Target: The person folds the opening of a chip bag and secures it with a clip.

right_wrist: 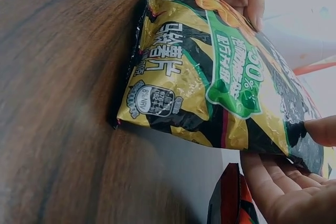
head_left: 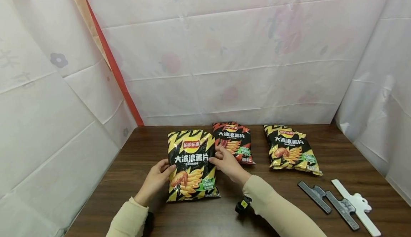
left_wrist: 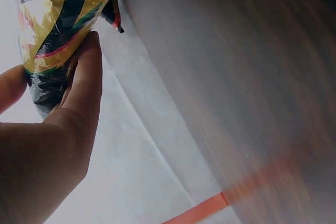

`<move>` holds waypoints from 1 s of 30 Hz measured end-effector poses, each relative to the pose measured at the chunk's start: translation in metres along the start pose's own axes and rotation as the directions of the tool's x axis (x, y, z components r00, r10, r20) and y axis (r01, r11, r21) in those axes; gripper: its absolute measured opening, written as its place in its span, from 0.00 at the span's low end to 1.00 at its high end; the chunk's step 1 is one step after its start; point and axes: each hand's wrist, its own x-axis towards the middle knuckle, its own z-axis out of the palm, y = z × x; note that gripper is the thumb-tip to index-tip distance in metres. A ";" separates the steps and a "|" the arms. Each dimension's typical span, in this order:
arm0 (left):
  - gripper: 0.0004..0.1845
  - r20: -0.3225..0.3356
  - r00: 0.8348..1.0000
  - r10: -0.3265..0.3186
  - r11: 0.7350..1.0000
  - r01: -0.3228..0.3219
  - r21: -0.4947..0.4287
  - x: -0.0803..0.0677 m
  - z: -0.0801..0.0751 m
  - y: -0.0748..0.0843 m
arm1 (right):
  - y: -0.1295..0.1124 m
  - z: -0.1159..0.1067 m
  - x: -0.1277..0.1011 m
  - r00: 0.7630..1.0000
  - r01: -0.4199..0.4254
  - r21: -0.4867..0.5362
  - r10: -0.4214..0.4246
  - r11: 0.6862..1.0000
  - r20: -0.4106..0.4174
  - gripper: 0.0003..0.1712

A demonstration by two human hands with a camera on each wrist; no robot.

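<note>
A yellow-and-black bag of potato chips is held with its front toward me, near the middle of the table. My left hand grips its left edge, thumb on the front and fingers behind. My right hand pinches the opposite edge the same way. In the right wrist view, the lower end of the chip bag is close to the tabletop; whether it touches I cannot tell. The left wrist view shows my left thumb and fingers on either side of the bag's edge.
Behind lies a red-and-black chip bag, partly hidden. Another yellow-and-black chip bag lies farther right. Two grey bag clips and a longer white clip rest at the table's right. White sheeting walls the wooden table.
</note>
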 end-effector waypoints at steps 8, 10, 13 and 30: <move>0.27 0.036 0.999 0.015 0.999 -0.014 -0.041 -0.002 0.007 0.003 | 0.005 -0.007 -0.005 1.000 0.008 0.013 -0.008 1.000 -0.009 0.29; 0.27 0.046 0.999 0.020 0.999 -0.019 -0.043 -0.002 0.008 0.003 | 0.007 -0.009 -0.007 1.000 0.015 0.016 -0.014 1.000 -0.016 0.27; 0.27 0.051 0.998 0.033 0.999 -0.032 -0.027 0.000 0.012 0.004 | 0.008 -0.011 -0.010 0.999 0.025 -0.001 -0.025 1.000 -0.033 0.27; 0.22 0.095 0.994 0.054 0.994 -0.045 -0.101 0.005 0.031 0.015 | 0.009 -0.030 -0.025 0.992 0.049 -0.051 -0.054 0.998 -0.110 0.30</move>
